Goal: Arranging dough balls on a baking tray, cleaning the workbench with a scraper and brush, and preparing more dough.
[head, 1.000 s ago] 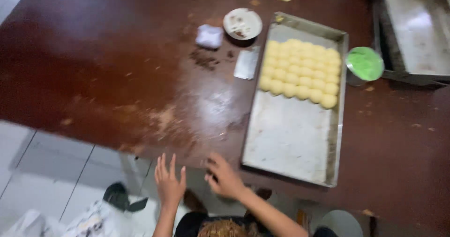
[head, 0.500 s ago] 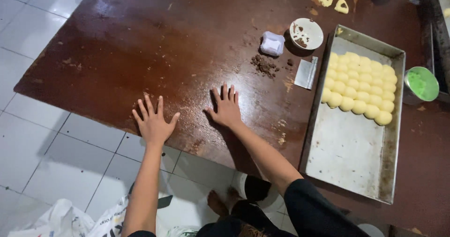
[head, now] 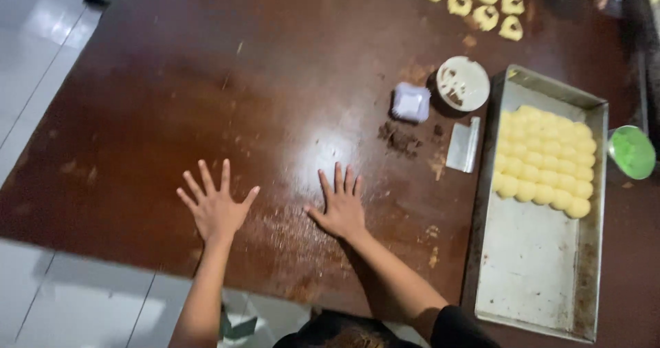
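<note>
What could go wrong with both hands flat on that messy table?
1. The right hand and left hand press on the brown table amid crumb smears; grime could likely stick to the palms.
2. The dark crumb pile lies just beyond the right hand; a forward sweep might scatter it.
3. The baking tray of pale dough balls sits close; crumbs could possibly reach it.

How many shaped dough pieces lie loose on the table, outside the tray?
7 visible: a cluster at the table's far edge, above the small round bowl. More may lie beyond the frame.
</note>
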